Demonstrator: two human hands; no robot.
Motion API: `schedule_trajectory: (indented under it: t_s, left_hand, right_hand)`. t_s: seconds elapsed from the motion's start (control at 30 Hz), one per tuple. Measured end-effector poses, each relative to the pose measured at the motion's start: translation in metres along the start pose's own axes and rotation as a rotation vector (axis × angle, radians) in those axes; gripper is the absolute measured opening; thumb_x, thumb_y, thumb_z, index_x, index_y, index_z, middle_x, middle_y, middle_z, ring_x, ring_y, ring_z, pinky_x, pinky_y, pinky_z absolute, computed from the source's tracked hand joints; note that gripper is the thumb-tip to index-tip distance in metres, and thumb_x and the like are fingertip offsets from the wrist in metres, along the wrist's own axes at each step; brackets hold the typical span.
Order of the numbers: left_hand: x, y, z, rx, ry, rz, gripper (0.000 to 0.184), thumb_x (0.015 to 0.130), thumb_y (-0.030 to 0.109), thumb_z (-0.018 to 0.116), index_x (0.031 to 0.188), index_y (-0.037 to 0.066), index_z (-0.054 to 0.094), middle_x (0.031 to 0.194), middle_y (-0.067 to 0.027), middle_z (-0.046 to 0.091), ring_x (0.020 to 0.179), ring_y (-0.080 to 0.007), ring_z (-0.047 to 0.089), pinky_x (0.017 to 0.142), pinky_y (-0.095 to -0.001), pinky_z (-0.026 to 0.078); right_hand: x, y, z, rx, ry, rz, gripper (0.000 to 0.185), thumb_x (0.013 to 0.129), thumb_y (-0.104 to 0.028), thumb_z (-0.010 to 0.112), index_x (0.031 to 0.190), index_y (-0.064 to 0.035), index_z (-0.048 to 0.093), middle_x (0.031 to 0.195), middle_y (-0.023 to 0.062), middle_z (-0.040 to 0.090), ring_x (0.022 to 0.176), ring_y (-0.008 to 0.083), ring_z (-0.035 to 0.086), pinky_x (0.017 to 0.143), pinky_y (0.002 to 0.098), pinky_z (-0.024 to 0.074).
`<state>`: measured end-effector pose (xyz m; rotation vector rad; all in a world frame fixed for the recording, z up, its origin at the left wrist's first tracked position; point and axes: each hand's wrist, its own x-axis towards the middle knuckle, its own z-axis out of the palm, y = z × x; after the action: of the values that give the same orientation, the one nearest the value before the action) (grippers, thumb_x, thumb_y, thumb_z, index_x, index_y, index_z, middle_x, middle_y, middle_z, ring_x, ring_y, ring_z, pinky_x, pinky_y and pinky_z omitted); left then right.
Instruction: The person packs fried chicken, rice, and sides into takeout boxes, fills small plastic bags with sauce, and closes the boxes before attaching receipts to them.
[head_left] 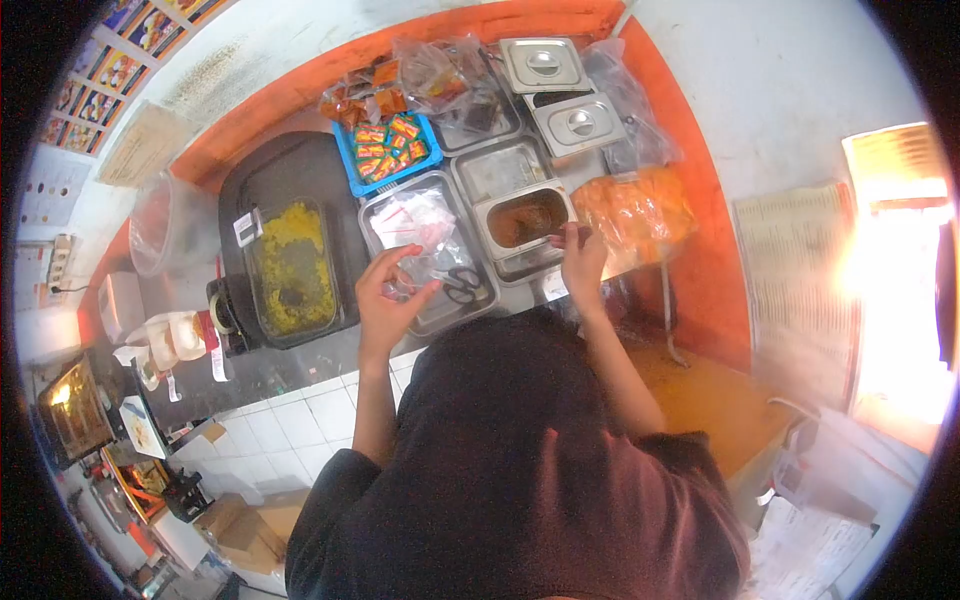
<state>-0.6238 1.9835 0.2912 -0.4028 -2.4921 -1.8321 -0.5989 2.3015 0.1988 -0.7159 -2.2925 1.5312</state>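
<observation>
The rectangular stainless-steel pan of reddish-brown contents (525, 220) lay at the centre right of the worktop, appearing to sit over a larger steel tray. Good handling there would probably have called for small, level movements close above the rim, so that little of the contents spilled, and for a light pinch with the sleeve well clear. The left hand would best have been held steady and near, shortening any travel between the two.

The right hand (585, 262) reached forward to the pan's right-hand edge, wrist raised, fingers bent downward and drawn nearly together; whether they pinched anything could not be told. The left hand (388, 310) was raised over the adjoining tray, its thumb and fingers curved and moderately parted; a clear film may have lain between them, but a hold could not be confirmed.

Beneath and beyond the left hand, the grey metal tray (425, 321) bore clear plastic bags (415, 220) and black-handled scissors (461, 294). Farther out were a blue plastic basket of red-and-green packets (375, 165), a clear container of yellow food (290, 250), two lidded steel pans (580, 122) and an orange plastic-wrapped bundle (640, 210).
</observation>
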Motion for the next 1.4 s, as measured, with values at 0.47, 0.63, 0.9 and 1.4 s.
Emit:
schedule_trajectory:
  t_s: [0.47, 0.63, 0.9, 1.4]
  left_hand:
    - [-0.015, -0.019, -0.001, -0.021, 0.008, 0.0, 0.061, 0.069, -0.003, 0.087, 0.126, 0.001, 0.064, 0.126, -0.0104, 0.066, 0.079, -0.006, 0.06, 0.073, -0.0238, 0.051]
    - [-0.014, -0.019, -0.001, -0.032, 0.003, -0.017, 0.061, 0.071, -0.003, 0.087, 0.127, 0.002, 0.064, 0.128, -0.0087, 0.063, 0.08, -0.006, 0.06, 0.076, -0.024, 0.052]
    - [-0.009, -0.008, 0.006, -0.052, 0.031, 0.007, 0.059, 0.071, 0.0, 0.087, 0.126, 0.002, 0.066, 0.13, -0.0094, 0.059, 0.077, -0.0086, 0.06, 0.075, -0.0248, 0.05]
    - [0.042, -0.004, 0.04, 0.082, -0.077, 0.036, 0.062, 0.071, 0.006, 0.088, 0.127, 0.004, 0.063, 0.123, -0.0077, 0.07, 0.073, -0.0119, 0.061, 0.08, -0.03, 0.052]
  right_hand:
    - [-0.01, 0.014, -0.029, -0.118, -0.06, -0.29, 0.015, 0.1, -0.009, 0.063, 0.11, 0.0023, 0.066, 0.099, 0.0175, 0.072, 0.09, 0.0244, 0.072, 0.082, 0.0355, 0.0553]
    - [-0.02, 0.019, -0.004, 0.208, -0.009, -0.048, 0.02, 0.104, -0.015, 0.06, 0.108, 0.0042, 0.064, 0.098, 0.0143, 0.073, 0.088, 0.0197, 0.073, 0.082, 0.0319, 0.0562]
    - [-0.026, 0.031, 0.006, 0.629, 0.072, 0.222, 0.019, 0.103, -0.01, 0.06, 0.113, 0.0063, 0.058, 0.103, 0.0168, 0.07, 0.091, 0.0257, 0.073, 0.081, 0.0363, 0.0599]
    - [-0.016, 0.025, -0.048, 1.131, 0.268, 0.431, 0.009, 0.098, 0.003, 0.06, 0.106, 0.0002, 0.056, 0.103, 0.0126, 0.062, 0.092, 0.0265, 0.068, 0.089, 0.039, 0.0633]
